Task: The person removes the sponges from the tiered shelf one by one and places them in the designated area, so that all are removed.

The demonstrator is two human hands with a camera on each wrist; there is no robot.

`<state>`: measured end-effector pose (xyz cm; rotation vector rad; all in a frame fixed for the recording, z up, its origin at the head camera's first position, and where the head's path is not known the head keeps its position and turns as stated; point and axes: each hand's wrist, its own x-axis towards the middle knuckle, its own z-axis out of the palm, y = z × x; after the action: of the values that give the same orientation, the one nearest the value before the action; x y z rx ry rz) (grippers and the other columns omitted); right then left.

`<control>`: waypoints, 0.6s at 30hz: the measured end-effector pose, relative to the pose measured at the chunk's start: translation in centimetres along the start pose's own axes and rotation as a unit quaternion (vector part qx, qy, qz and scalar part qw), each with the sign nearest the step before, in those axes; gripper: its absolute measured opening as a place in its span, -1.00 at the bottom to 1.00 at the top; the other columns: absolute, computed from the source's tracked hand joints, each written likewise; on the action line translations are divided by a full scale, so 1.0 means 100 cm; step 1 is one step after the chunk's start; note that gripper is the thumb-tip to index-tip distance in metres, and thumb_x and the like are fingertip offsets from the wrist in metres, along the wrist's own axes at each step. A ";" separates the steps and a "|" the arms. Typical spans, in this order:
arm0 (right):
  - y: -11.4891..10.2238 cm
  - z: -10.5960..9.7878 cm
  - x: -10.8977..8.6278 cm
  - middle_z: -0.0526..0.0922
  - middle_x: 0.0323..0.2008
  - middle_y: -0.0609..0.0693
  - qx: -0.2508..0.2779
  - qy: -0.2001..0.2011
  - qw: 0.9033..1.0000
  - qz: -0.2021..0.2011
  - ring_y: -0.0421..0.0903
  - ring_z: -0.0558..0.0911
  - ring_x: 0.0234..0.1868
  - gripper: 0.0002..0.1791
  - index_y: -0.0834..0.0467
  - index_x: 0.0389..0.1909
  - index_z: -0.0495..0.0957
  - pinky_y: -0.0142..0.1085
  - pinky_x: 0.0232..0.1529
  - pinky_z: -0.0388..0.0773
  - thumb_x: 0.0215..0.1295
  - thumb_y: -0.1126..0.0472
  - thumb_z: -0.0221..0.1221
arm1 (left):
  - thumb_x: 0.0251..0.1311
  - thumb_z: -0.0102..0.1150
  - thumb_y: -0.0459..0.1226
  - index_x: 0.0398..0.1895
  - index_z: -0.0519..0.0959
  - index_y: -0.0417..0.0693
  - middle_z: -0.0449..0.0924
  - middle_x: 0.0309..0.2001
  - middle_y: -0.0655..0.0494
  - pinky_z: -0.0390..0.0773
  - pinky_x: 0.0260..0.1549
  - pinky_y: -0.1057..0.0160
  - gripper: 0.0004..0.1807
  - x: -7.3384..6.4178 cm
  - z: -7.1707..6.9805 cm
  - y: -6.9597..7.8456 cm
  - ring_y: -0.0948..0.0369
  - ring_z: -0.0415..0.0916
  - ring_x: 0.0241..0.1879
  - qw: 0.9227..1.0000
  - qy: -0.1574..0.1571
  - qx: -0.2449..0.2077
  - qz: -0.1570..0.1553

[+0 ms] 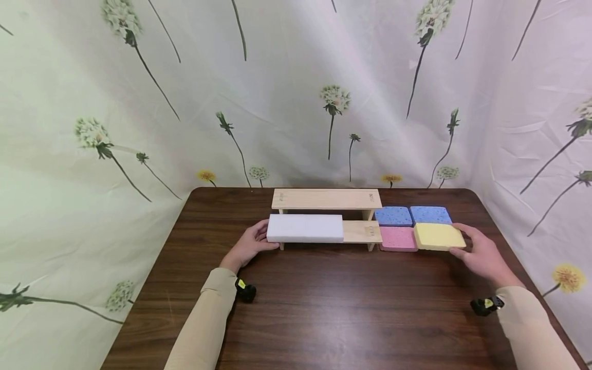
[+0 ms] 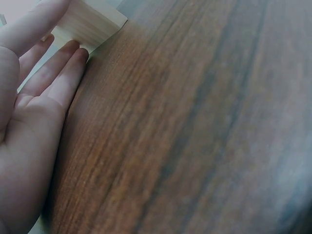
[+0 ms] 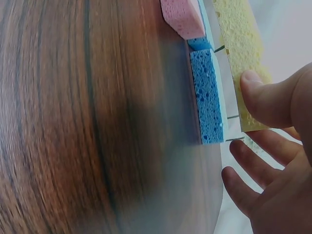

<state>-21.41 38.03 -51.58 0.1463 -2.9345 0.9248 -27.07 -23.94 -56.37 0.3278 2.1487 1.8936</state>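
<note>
A white foam block (image 1: 305, 228) lies along the left part of the low front wooden shelf (image 1: 362, 231). My left hand (image 1: 250, 246) rests at its left end, thumb along the front. In the left wrist view, my left fingers (image 2: 53, 75) are fairly straight beside a pale wooden piece (image 2: 92, 24) of the shelf. My right hand (image 1: 483, 254) pinches the right end of a yellow sponge (image 1: 439, 236), held above the table. Just left of it lies a pink sponge (image 1: 399, 239); behind are two blue sponges, one left (image 1: 393, 216) and one right (image 1: 430, 214).
A higher wooden shelf (image 1: 326, 198) stands behind the front one. Both stand on a dark brown wooden table (image 1: 324, 308). A white curtain (image 1: 287, 92) printed with dandelions hangs behind the table and along its sides.
</note>
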 end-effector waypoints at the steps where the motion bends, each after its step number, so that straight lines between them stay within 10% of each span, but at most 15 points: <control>1: 0.001 0.000 0.000 0.34 0.33 0.59 0.000 0.000 1.000 0.001 0.56 0.42 0.24 -0.22 0.46 0.45 0.26 0.44 0.13 0.43 0.28 0.38 0.38 | 0.16 0.52 -0.47 0.57 0.27 -0.22 0.39 0.45 -0.27 0.50 0.28 0.30 -0.08 0.000 0.000 0.000 -0.06 0.40 0.42 1.000 0.000 0.001 0.000; 18: 0.011 -0.002 -0.002 0.36 0.30 0.60 -0.008 0.004 1.000 -0.006 0.56 0.44 0.20 -0.25 0.47 0.42 0.28 0.43 0.12 0.42 0.27 0.38 0.36 | 0.16 0.51 -0.49 0.55 0.28 -0.23 0.41 0.44 -0.28 0.53 0.25 0.31 -0.11 -0.001 0.001 0.000 -0.02 0.44 0.38 1.000 0.003 -0.005 0.001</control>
<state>-21.30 39.01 -52.08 0.1599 -2.9295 0.8966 -26.94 -23.93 -56.35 0.3231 2.1420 1.9086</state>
